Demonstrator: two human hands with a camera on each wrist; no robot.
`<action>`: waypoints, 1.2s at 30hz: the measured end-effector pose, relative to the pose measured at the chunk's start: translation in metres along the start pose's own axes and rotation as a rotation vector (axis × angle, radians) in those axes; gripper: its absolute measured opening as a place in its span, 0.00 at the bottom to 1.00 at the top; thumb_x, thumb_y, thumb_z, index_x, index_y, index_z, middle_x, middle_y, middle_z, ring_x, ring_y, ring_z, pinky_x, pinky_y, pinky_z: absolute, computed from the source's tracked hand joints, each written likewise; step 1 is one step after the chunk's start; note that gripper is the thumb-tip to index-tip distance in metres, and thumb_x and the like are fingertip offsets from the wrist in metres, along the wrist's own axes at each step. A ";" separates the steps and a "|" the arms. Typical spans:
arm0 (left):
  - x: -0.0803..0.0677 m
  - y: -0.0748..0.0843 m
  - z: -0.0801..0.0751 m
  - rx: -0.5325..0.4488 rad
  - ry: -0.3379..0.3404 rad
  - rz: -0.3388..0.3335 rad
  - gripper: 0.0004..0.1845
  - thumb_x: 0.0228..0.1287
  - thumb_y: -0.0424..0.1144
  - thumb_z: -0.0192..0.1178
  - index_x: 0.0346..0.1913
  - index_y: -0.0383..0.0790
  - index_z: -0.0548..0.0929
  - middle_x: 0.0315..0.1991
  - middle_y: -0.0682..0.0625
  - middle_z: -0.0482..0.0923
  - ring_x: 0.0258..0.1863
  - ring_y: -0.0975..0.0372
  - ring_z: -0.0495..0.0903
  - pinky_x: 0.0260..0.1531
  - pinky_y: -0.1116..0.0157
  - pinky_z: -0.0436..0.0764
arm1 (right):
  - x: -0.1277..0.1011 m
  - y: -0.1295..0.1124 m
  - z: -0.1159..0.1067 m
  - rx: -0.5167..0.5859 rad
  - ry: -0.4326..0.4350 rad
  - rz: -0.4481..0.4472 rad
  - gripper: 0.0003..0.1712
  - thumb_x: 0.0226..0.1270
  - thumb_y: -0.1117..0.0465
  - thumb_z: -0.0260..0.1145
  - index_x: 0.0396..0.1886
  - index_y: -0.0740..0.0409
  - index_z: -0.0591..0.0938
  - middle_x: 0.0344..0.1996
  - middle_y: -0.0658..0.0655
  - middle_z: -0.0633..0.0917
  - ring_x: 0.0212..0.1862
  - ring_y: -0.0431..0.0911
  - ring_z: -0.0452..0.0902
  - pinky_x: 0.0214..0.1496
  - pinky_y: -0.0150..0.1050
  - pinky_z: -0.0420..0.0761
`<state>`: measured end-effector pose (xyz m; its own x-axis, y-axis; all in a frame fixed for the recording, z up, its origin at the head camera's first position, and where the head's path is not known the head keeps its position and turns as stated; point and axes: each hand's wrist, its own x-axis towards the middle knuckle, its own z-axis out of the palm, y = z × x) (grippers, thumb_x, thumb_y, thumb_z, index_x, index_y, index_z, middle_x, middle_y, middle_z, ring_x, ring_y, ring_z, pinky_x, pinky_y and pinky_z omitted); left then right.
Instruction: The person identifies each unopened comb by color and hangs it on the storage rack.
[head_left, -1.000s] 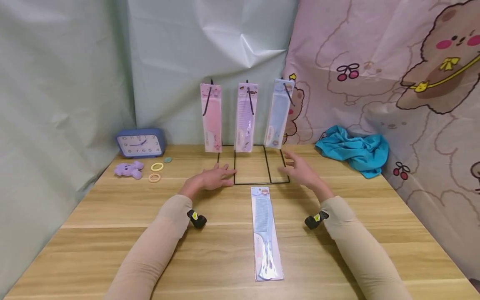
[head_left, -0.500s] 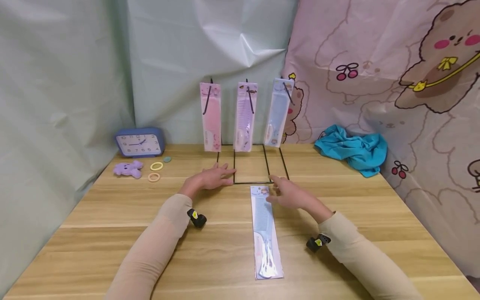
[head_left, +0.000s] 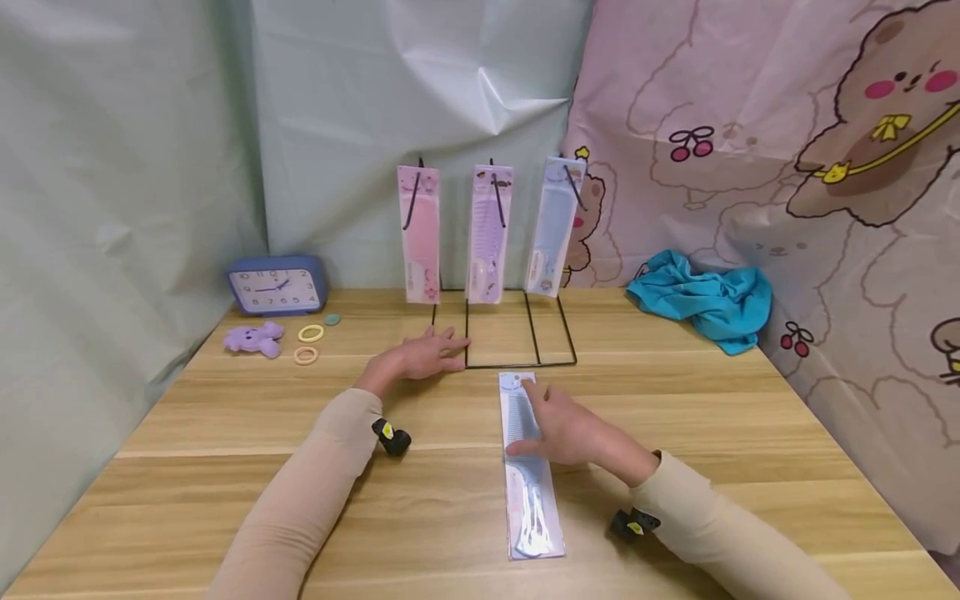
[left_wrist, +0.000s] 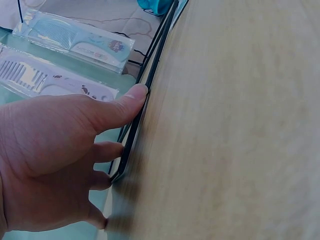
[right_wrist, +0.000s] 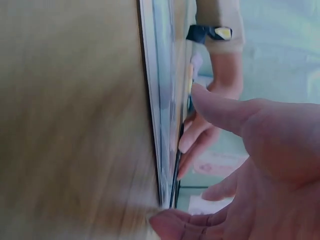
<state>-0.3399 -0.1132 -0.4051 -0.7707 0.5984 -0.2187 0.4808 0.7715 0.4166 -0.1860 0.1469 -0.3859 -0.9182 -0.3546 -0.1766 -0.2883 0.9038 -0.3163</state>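
Note:
A blue comb in a clear-fronted card pack [head_left: 531, 517] lies flat on the wooden table, its handle toward me. My right hand [head_left: 573, 429] is over the upper half of this pack, thumb and fingers spread apart around its sides; the right wrist view shows a gap between thumb and fingers. At the front left corner of the black wire stand [head_left: 517, 365], my left hand [head_left: 420, 354] rests with fingers extended; its thumb touches the wire in the left wrist view. From the stand's hooks hang a pink comb pack [head_left: 422, 242], a purple comb pack [head_left: 487, 250] and a blue comb pack [head_left: 553, 229].
At the back left stands a blue clock [head_left: 276, 285], with a purple plush toy [head_left: 253, 339], a yellow ring [head_left: 311, 333], an orange ring [head_left: 305, 356] and a small green round piece [head_left: 332, 319] near it. A crumpled teal cloth [head_left: 705, 300] lies at the back right.
My right hand has come from the stand's right side toward me and leftward, down over the lying comb pack. The left hand has stayed at the stand's corner.

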 end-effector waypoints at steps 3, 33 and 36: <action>0.000 -0.001 0.000 0.002 0.003 0.000 0.33 0.77 0.57 0.49 0.79 0.52 0.58 0.79 0.37 0.42 0.76 0.36 0.35 0.65 0.28 0.37 | -0.003 -0.005 0.004 -0.049 0.018 -0.001 0.68 0.53 0.31 0.72 0.80 0.64 0.50 0.45 0.65 0.73 0.39 0.48 0.70 0.37 0.41 0.78; 0.001 0.000 0.001 0.023 0.009 -0.001 0.33 0.77 0.57 0.49 0.79 0.51 0.58 0.79 0.36 0.42 0.76 0.35 0.35 0.65 0.27 0.38 | 0.007 0.049 -0.038 0.420 -0.270 -0.156 0.28 0.54 0.76 0.74 0.54 0.56 0.79 0.42 0.59 0.75 0.23 0.43 0.72 0.21 0.33 0.73; 0.001 0.000 0.002 0.027 0.008 -0.001 0.33 0.77 0.57 0.49 0.79 0.51 0.58 0.79 0.36 0.42 0.75 0.35 0.36 0.64 0.27 0.38 | 0.006 0.054 -0.045 0.464 -0.276 -0.162 0.26 0.57 0.76 0.72 0.55 0.55 0.80 0.50 0.58 0.75 0.24 0.43 0.73 0.22 0.35 0.75</action>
<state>-0.3397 -0.1125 -0.4067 -0.7747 0.5959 -0.2116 0.4910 0.7777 0.3925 -0.2189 0.2042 -0.3622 -0.7487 -0.5863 -0.3093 -0.2131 0.6547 -0.7252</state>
